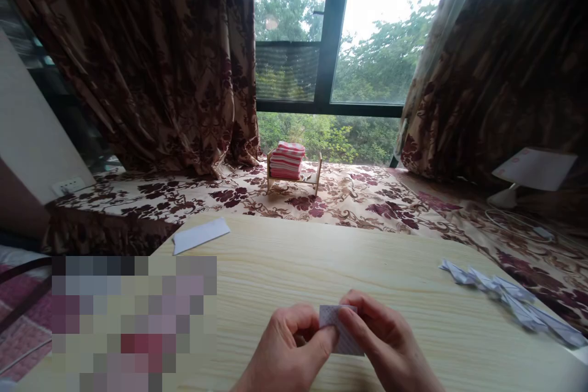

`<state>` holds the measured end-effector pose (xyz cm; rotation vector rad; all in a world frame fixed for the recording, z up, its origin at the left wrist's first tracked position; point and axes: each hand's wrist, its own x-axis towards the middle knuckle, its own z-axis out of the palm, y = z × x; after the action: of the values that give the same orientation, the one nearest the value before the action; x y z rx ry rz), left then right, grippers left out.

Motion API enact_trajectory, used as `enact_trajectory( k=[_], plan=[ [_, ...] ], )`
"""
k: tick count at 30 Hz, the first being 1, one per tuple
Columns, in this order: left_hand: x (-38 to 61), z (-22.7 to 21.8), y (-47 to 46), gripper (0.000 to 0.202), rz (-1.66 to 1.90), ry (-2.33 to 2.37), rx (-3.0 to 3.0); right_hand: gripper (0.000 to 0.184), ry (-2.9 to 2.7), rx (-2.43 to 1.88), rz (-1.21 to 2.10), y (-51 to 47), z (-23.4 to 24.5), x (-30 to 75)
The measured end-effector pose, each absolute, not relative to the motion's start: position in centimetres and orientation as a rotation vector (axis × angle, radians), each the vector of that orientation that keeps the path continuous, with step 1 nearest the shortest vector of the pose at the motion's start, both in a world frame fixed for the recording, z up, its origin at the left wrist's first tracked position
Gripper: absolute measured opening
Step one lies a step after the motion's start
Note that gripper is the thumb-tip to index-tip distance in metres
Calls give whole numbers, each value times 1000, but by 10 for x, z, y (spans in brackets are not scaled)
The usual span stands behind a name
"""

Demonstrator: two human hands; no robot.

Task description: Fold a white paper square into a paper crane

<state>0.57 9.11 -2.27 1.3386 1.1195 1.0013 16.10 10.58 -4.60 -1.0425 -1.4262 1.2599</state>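
Note:
Between my two hands is a small piece of paper (351,343), pale with a fine printed pattern, held just above the wooden table. My left hand (298,340) pinches its left side between thumb and curled fingers. On the upper right part, my right hand (383,334) presses with the thumb, its fingers behind the sheet. Several folded paper pieces (514,300) lie in a loose row along the table's right edge. A white paper strip (202,236) rests at the far left corner.
The light wooden table (275,269) meets a flower-patterned window seat (362,190). A small wooden rack (316,174) there carries folded red-and-white cloths (288,160). A white lamp (533,171) with a cord stands at right. Pixel blocks hide the table's near left.

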Motion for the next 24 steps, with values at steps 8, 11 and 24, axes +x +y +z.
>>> enact_trajectory(
  k=[8, 11, 24],
  plan=[
    [1, -17, 91, 23, 1040, 1321, 1509, 37, -1536, -1077, 1164, 106, -52, 156],
    [3, -19, 90, 26, 1032, 1339, 1508, 39, -1533, -1079, 1180, 106, -58, 155],
    [-5, -17, 94, 25, 744, 1145, 1455, 35, -1722, -1078, 1230, 106, -48, 168]
  ],
)
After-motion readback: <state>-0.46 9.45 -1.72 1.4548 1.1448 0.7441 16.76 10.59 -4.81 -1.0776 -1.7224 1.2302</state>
